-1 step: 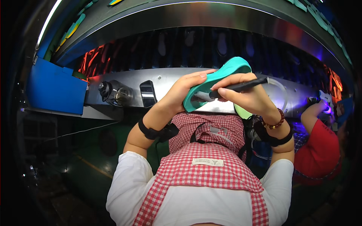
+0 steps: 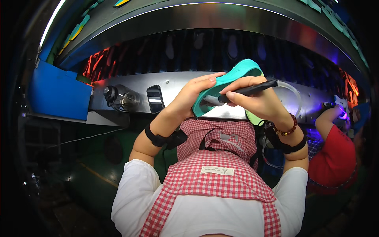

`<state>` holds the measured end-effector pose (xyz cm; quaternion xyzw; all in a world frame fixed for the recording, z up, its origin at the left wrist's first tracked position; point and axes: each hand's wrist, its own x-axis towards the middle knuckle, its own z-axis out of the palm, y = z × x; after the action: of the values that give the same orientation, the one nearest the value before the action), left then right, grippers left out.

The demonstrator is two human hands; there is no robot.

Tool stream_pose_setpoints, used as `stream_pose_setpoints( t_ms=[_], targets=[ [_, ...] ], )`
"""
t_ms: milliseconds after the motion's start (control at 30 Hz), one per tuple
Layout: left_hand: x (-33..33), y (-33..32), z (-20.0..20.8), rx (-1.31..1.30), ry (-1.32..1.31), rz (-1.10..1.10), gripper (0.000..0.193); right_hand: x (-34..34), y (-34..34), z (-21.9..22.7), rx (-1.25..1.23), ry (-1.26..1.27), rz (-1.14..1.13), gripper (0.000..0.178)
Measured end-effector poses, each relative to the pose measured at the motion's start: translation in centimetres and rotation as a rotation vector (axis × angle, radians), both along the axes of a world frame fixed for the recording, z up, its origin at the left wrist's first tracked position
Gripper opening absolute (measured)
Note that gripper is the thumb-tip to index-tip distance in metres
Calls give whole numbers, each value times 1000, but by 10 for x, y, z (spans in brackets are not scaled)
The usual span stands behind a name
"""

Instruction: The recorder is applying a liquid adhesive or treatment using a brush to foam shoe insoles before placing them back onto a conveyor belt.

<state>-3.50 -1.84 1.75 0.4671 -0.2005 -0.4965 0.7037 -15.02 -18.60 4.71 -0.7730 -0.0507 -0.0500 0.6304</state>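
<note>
A teal shoe sole (image 2: 236, 74) with a raised rim hangs tilted in front of me, above the metal bench. My left hand (image 2: 191, 93) is closed around its left side, thumb on the rim. In my right hand (image 2: 258, 98) is a glue brush (image 2: 253, 89) with a black handle, pinched between thumb and fingers like a pen. Its pale bristles reach into the hollow at the sole's near end. A clear tube (image 2: 294, 90) runs from the handle's back end. Part of the sole is hidden behind my right fingers.
On the metal bench (image 2: 140, 83) lie a phone (image 2: 154, 98) and a glass-and-metal pot (image 2: 125, 98). A yellow-green piece (image 2: 252, 117) shows below my right hand. Beyond is a dark rack with glowing red ends; a blue box (image 2: 59, 91) stands left. A co-worker in red (image 2: 333, 158) works at right.
The brush and my right hand have shifted very slightly. My left hand and the sole are almost unmoved.
</note>
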Motion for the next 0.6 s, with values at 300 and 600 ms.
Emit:
stream_pose_setpoints(
  t_ms=[300, 600],
  targets=[
    [12, -6, -16, -36, -121, 138, 49, 29, 16, 9, -13, 4, -64, 11],
    [16, -14, -31, -16, -129, 268, 42, 42, 20, -2, -167, -77, -138, 13]
  ],
)
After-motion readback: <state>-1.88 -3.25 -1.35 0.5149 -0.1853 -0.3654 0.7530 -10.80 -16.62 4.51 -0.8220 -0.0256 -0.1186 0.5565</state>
